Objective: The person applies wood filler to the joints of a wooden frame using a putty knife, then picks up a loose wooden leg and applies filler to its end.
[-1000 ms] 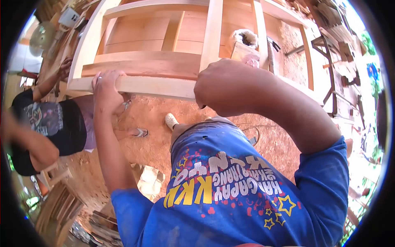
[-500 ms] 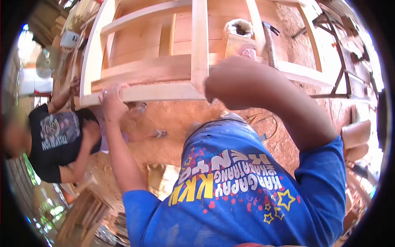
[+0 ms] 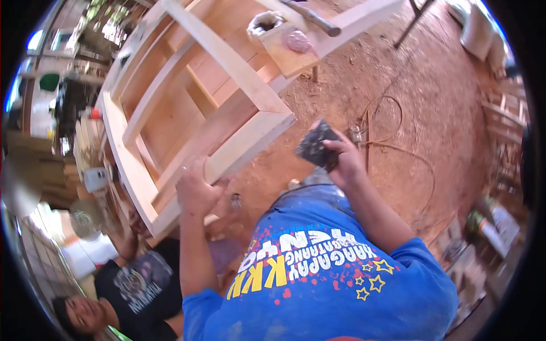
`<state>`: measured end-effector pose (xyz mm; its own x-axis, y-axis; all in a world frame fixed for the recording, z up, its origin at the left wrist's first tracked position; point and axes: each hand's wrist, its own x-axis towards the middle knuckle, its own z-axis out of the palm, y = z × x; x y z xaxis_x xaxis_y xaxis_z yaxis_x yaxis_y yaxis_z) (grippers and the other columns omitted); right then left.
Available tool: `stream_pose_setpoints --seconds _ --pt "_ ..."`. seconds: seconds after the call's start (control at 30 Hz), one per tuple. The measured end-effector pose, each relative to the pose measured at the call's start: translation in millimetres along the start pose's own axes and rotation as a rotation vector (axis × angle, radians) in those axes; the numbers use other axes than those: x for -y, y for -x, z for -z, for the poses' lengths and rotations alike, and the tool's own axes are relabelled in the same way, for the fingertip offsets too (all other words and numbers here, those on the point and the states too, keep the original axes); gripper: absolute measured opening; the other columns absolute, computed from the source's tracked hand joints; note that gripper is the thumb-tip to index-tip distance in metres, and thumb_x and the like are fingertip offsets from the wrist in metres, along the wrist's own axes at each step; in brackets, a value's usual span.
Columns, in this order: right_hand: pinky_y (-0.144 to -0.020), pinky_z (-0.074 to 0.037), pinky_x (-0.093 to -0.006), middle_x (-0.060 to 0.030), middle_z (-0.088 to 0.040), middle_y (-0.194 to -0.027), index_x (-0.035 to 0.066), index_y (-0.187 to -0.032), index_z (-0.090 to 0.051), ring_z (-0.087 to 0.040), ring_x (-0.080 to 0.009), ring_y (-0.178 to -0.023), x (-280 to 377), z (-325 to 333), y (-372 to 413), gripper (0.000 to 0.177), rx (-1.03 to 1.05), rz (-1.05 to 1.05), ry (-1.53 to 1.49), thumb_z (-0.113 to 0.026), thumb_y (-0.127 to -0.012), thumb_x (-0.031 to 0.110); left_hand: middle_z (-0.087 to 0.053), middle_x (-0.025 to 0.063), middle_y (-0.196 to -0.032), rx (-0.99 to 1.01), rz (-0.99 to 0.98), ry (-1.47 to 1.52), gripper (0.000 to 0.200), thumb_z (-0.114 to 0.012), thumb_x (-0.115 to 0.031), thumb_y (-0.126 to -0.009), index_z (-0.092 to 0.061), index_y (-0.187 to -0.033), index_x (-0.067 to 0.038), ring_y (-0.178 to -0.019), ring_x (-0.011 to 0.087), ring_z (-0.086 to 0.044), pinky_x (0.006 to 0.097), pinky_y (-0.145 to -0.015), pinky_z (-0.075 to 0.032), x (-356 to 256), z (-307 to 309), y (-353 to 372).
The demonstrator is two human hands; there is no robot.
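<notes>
My left hand [image 3: 197, 186] grips the near rail of a pale wooden frame [image 3: 244, 142], its fingers wrapped over the wood. Off the frame's near right corner, my right hand [image 3: 346, 160] holds a dark, speckled flat block [image 3: 317, 145] between thumb and fingers. The block is apart from the frame. On the frame's right part sits a wooden piece [image 3: 287, 57] with a pink lump [image 3: 298, 41] on it, beside a whitish container [image 3: 265, 23]. A hammer [image 3: 315, 20] lies behind them, only partly in view.
A person in a black shirt [image 3: 142, 284] is at the lower left, with a hand [image 3: 136, 221] at the frame's left corner. A thin cable [image 3: 398, 145] loops over the reddish ground on the right. Wood pieces [image 3: 85, 136] are stacked at the left.
The view has turned, and the frame now slants. My right hand has moved away from the frame's joint, and the dark block now shows in it. My left hand is still on the rail.
</notes>
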<state>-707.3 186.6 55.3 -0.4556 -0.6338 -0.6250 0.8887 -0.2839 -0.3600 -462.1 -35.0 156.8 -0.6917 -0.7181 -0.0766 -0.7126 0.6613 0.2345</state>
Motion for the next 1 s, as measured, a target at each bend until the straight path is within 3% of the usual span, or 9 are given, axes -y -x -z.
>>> stream_pose_setpoints --seconds 0.1,0.27,0.4,0.6,0.8,0.9,1.0 --pt "-0.104 -0.061 -0.0461 -0.0147 -0.074 -0.124 0.000 -0.143 -0.060 -0.075 -0.0283 -0.111 -47 -29 22 0.048 0.023 0.010 -0.140 -0.052 -0.096 -0.006 -0.071 0.0191 -0.121 -0.107 -0.142 -0.069 0.069 -0.093 -0.049 -0.074 -0.069 -0.122 -0.005 -0.110 0.0430 -0.069 0.0512 -0.093 -0.056 14 -11 0" --pt "-0.094 -0.063 -0.0433 -0.0121 -0.074 -0.117 0.001 -0.138 -0.063 -0.075 -0.0260 -0.100 -93 -37 1 0.043 -0.050 0.138 -0.290 -0.055 -0.097 -0.006 -0.073 0.0227 -0.113 0.015 -0.075 -0.016 0.073 -0.093 -0.053 -0.074 -0.068 -0.120 -0.002 -0.108 0.0470 -0.069 0.0543 -0.089 -0.055 15 -7 -1" --pt "-0.093 -0.063 -0.0435 -0.0139 -0.074 -0.118 0.000 -0.141 -0.061 -0.075 -0.0254 -0.100 -88 -50 4 0.048 -0.071 0.160 -0.294 -0.053 -0.094 -0.006 -0.075 0.0213 -0.100 -0.052 -0.119 0.008 0.066 -0.094 -0.054 -0.074 -0.070 -0.104 0.000 -0.096 0.0441 -0.072 0.0503 -0.084 -0.056 16 -9 2" --pt "-0.097 -0.063 -0.0433 -0.0133 -0.075 -0.118 -0.001 -0.143 -0.060 -0.076 -0.0244 -0.102 -72 -56 10 0.051 0.036 0.254 -0.247 -0.052 -0.093 -0.005 -0.075 0.0208 -0.099 -0.042 -0.130 0.009 0.066 -0.093 -0.055 -0.075 -0.069 -0.105 -0.001 -0.098 0.0444 -0.072 0.0506 -0.084 -0.056 16 -6 4" --pt "-0.095 -0.062 -0.0384 -0.0113 -0.075 -0.118 -0.001 -0.142 -0.063 -0.075 -0.0204 -0.099 -70 -69 16 0.051 0.005 0.311 -0.203 -0.056 -0.091 -0.006 -0.076 0.0212 -0.102 -0.063 -0.105 -0.048 0.060 -0.093 -0.047 -0.079 -0.070 -0.110 -0.001 -0.097 0.0442 -0.073 0.0507 -0.085 -0.056 12 -9 5" --pt "-0.094 -0.063 -0.0363 -0.0101 -0.074 -0.117 0.000 -0.141 -0.064 -0.074 -0.0190 -0.097 -68 -69 26 0.050 0.014 0.382 -0.044 -0.059 -0.092 -0.007 -0.076 0.0222 -0.102 -0.027 -0.061 -0.030 0.057 -0.094 -0.041 -0.079 -0.071 -0.111 -0.001 -0.096 0.0442 -0.073 0.0508 -0.085 -0.056 -1 0 9" --pt "-0.093 -0.061 -0.0337 -0.0103 -0.074 -0.117 0.000 -0.141 -0.064 -0.074 -0.0185 -0.099 -80 -47 19 0.049 0.023 0.386 -0.145 -0.059 -0.093 -0.006 -0.075 0.0233 -0.102 -0.033 -0.107 -0.028 0.054 -0.095 -0.037 -0.079 -0.070 -0.110 0.000 -0.098 0.0440 -0.072 0.0504 -0.086 -0.055 11 -8 4"
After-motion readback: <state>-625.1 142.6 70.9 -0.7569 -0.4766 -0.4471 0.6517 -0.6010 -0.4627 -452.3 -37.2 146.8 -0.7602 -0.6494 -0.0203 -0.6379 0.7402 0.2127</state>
